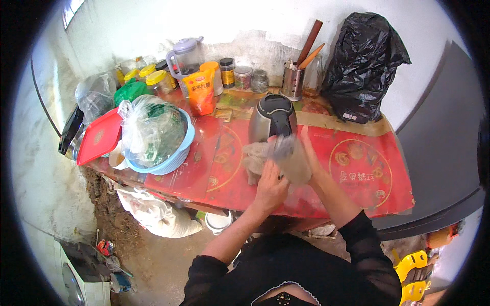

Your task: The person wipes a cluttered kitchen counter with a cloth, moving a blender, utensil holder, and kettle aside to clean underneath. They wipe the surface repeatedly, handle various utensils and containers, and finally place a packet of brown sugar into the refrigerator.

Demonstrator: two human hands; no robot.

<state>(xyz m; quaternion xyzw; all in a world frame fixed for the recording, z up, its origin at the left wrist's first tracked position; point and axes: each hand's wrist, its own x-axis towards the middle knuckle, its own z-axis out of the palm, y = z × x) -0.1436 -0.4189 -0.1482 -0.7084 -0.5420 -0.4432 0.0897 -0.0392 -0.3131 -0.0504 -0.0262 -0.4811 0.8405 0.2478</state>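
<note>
My left hand [271, 188] is at the red table covering's front part, against a crumpled grey-beige cloth [253, 160] that it appears to grip. A motion-blurred greyish thing [296, 164], darker at its upper end, is between my hands; I cannot tell whether it is part of the cloth or a separate object. My right hand [314, 162] lies along its right side, fingers stretched upward. Just behind stands an electric kettle [262, 124] of steel with a black lid and handle, upright. The blurred thing overlaps the lower end of its handle.
To the left, a blue plastic basket [172, 164] holds a tied clear bag, beside a red lid [100, 135]. Jars, a pitcher [187, 57], an orange pouch [201, 93] and a utensil holder [293, 82] line the wall. A black plastic bag [361, 69] stands at back right.
</note>
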